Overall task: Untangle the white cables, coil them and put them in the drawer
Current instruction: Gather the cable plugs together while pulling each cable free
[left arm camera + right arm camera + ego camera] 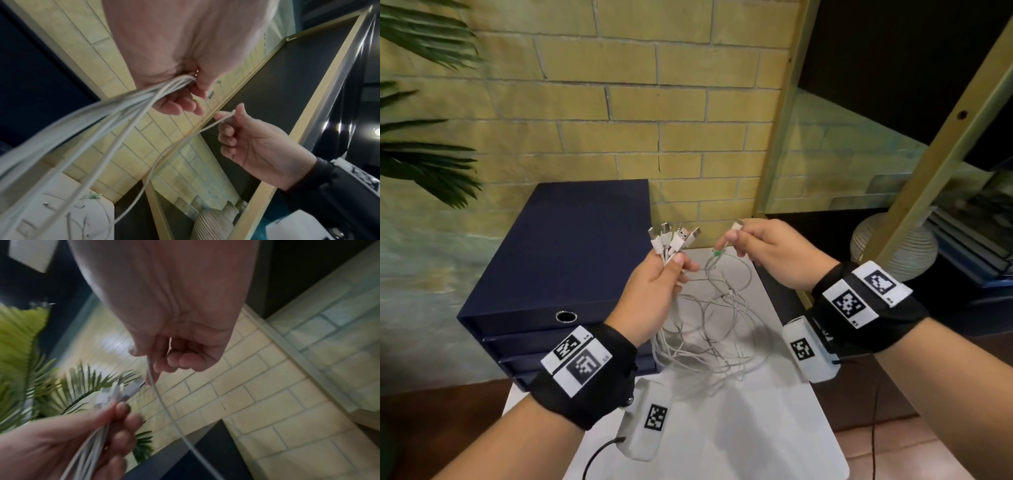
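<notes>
The left hand (654, 294) was closed round a bundle of white cables (709, 329), its fingers (125, 421) curled about the strands just below a fan of plugs (674, 238) sticking up above the fist. The right hand (770, 253) pinched a single cable end (736, 226) between thumb and forefinger, held a little apart from the bundle. Below both hands the rest of the cables hung in a loose snarl of loops onto the white tabletop (722, 445).

The likeliest trouble, as I judged it, was that drawing the single end away while the left hand clamped the others would pull a crossing tight into a knot lower down. The hanging loops could also drag off the tabletop edge or catch on the wrist camera (647, 421) beneath the left hand.

How the strands crossed inside the snarl could not be made out, nor how many cables there were. A small green piece (717, 253) sat on one strand below the right hand; what it was stayed unclear. Both wrist views were blurred.

Behind the cables stood the dark blue drawer unit (571, 257), its drawers apparently shut, against the brick wall (654, 102).
</notes>
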